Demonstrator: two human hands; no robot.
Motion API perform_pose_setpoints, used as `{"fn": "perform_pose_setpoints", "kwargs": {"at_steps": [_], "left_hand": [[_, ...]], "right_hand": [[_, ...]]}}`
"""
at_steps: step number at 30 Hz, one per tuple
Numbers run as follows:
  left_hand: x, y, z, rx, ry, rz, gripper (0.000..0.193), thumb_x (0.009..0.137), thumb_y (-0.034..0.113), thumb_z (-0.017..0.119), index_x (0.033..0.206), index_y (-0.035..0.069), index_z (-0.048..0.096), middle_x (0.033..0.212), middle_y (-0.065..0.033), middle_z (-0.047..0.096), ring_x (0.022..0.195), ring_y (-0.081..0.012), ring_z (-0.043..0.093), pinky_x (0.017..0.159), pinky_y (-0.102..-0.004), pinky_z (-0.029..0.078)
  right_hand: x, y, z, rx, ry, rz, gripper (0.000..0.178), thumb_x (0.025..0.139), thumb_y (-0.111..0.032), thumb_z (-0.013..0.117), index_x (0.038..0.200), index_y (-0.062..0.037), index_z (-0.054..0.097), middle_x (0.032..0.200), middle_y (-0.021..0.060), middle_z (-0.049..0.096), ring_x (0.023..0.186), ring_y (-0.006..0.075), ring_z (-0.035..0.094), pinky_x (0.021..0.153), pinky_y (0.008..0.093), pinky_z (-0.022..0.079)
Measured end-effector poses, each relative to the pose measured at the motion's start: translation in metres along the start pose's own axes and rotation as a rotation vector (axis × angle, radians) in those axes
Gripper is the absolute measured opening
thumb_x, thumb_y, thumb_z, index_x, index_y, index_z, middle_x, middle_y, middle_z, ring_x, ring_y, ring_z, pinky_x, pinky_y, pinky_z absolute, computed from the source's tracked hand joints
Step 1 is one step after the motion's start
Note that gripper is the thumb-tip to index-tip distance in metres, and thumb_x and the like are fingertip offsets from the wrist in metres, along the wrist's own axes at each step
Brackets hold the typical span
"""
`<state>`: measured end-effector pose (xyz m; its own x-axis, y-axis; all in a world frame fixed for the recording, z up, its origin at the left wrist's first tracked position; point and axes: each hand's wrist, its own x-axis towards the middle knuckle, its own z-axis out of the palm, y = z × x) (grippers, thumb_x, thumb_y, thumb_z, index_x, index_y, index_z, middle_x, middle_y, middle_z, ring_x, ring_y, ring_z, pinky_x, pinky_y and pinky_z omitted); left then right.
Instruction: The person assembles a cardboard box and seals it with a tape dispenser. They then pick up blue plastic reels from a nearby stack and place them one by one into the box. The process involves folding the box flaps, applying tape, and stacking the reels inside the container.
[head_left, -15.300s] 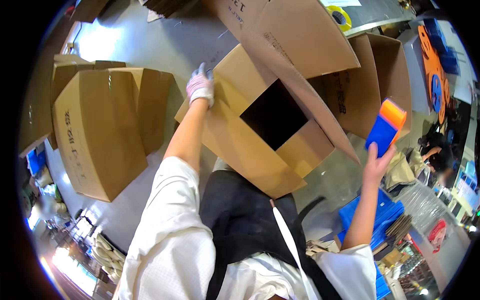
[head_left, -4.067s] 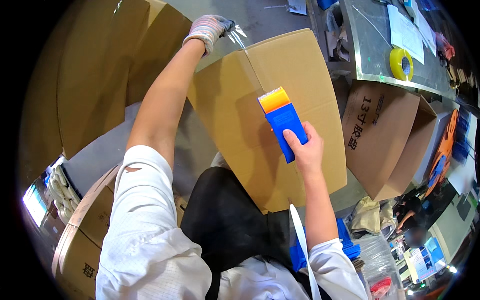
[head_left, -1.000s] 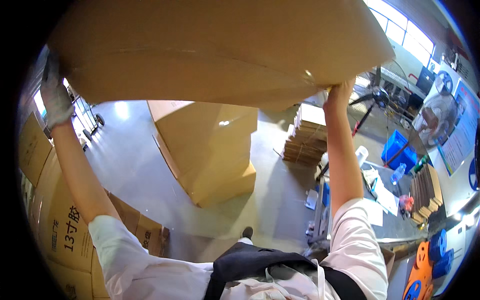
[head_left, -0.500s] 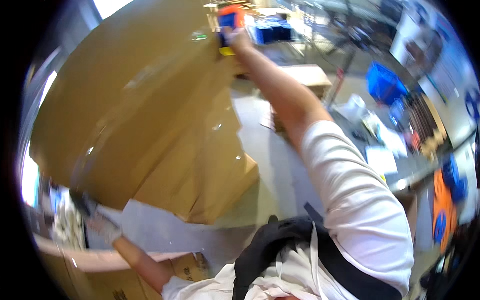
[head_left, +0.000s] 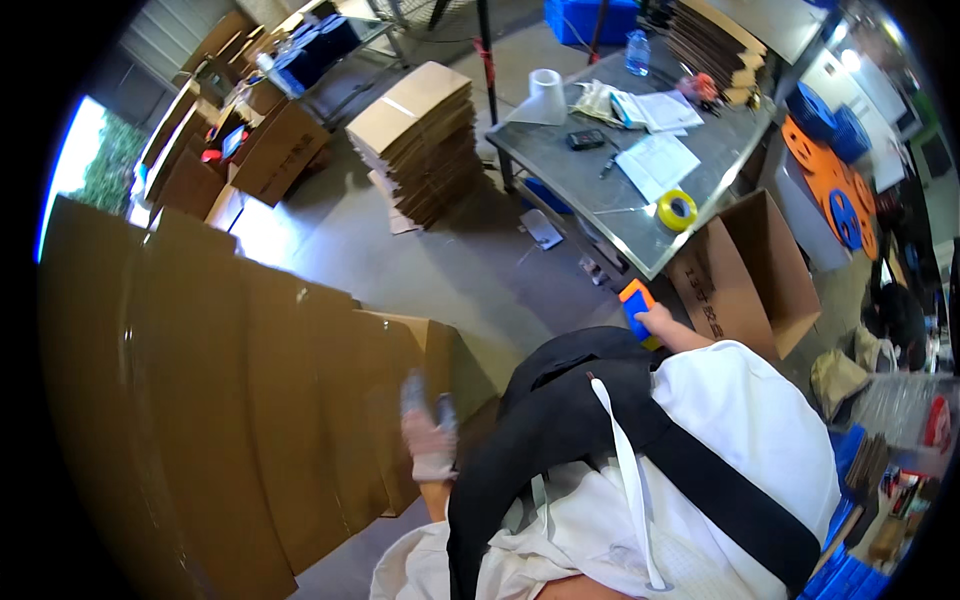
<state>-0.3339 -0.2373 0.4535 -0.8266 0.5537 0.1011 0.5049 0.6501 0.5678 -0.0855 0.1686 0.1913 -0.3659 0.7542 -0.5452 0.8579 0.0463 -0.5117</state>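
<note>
Left hand (head_left: 430,440), in a pale glove with grey fingertips, is spread wide, fingers stretched out and thumb apart, just beside the closed brown boxes (head_left: 300,400) that stand in a row on the floor; whether it touches the nearest one cannot be told. The person's bare right hand (head_left: 658,320) is closed around an orange and blue tape dispenser (head_left: 636,303), held just off the near corner of the grey table (head_left: 590,185). An open box (head_left: 712,285) stands beside the table's right edge, close to that hand. On the table, a yellow roll of tape (head_left: 677,210) lies near the near corner, with white papers (head_left: 657,167) toward the middle. A white roll (head_left: 546,98) stands by the left corner, and a clear bottle (head_left: 637,53) is near the far edge. Beyond the left corner, flat cardboard (head_left: 420,140) is stacked on the floor
</note>
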Motion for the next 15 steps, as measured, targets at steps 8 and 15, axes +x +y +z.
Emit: {"fn": "perform_pose_setpoints", "kwargs": {"at_steps": [8,15], "left_hand": [[0.085,0.064,0.116,0.413,-0.706,0.177,0.058,0.087,0.033,0.058,0.137,0.009,0.041,0.133,-0.0163,0.052,0.121,-0.0338,0.049,0.103,-0.0446,0.038],[0.064,0.148,0.216,0.256,-0.962,0.018,0.061,0.086,0.032,0.058,0.139,0.008,0.040,0.136,-0.0189,0.048,0.124,-0.0350,0.047,0.105,-0.0414,0.037]], "right_hand": [[0.072,0.010,-0.081,-0.331,0.001,0.030,0.053,0.070,-0.030,0.066,0.115,-0.0043,0.056,0.106,0.0182,0.066,0.101,0.0317,0.064,0.087,0.0405,0.049],[0.202,-0.036,-0.074,-0.164,0.055,-0.135,0.033,0.081,-0.016,0.057,0.111,-0.0028,0.054,0.103,0.0205,0.066,0.105,0.0354,0.061,0.094,0.0523,0.039]]}}
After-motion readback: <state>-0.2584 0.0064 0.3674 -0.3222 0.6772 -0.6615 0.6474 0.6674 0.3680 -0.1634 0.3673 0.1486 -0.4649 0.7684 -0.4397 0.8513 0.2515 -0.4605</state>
